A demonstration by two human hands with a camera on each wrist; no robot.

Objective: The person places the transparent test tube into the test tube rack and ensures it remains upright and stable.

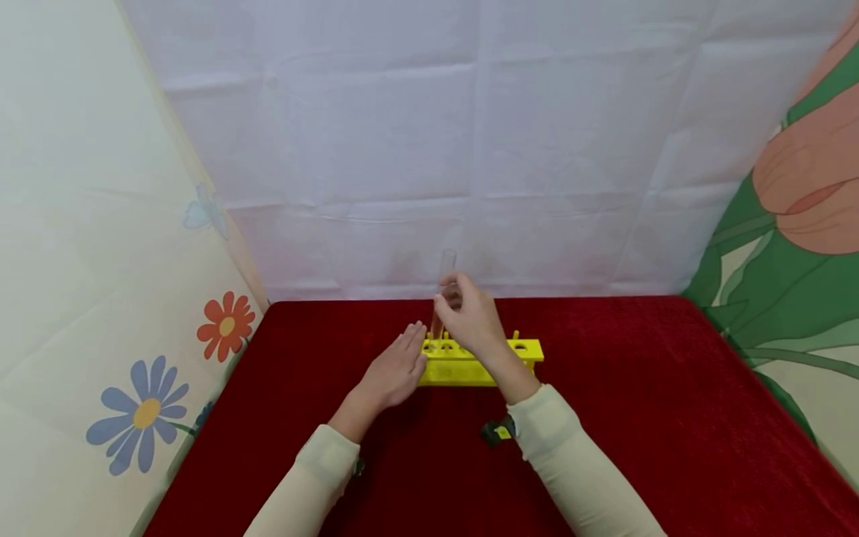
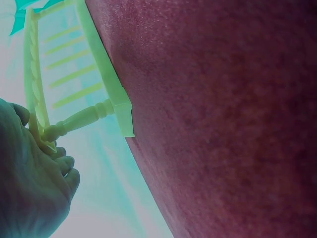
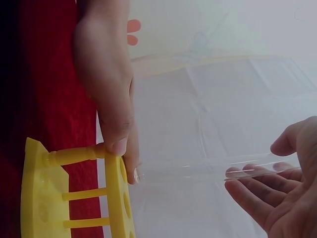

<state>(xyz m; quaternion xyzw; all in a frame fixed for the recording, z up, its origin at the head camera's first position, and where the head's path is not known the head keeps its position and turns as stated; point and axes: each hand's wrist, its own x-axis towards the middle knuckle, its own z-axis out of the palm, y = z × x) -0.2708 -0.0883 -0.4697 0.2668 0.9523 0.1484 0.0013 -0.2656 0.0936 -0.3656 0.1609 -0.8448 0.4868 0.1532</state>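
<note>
A yellow test tube rack [image 1: 459, 371] stands on the red cloth, with round holes along its top plate and pegs at the back. My left hand [image 1: 394, 365] holds its left end; in the left wrist view the thumb and fingers [image 2: 64, 163] lie on either side of the top plate's end. Above the rack, my right hand [image 1: 475, 317] holds a clear glass test tube [image 1: 448, 261] between thumb and fingers. The right wrist view shows the tube's rounded bottom [image 3: 138, 173] close over the top plate, beside the left fingers. The tube looks clear along its length.
Red velvet cloth [image 1: 624, 388] covers the table. A creased white sheet [image 1: 376, 149] hangs behind, with flower-printed panels [image 1: 145, 414] at the sides. A small dark wrist device [image 1: 498, 432] sits at the right cuff.
</note>
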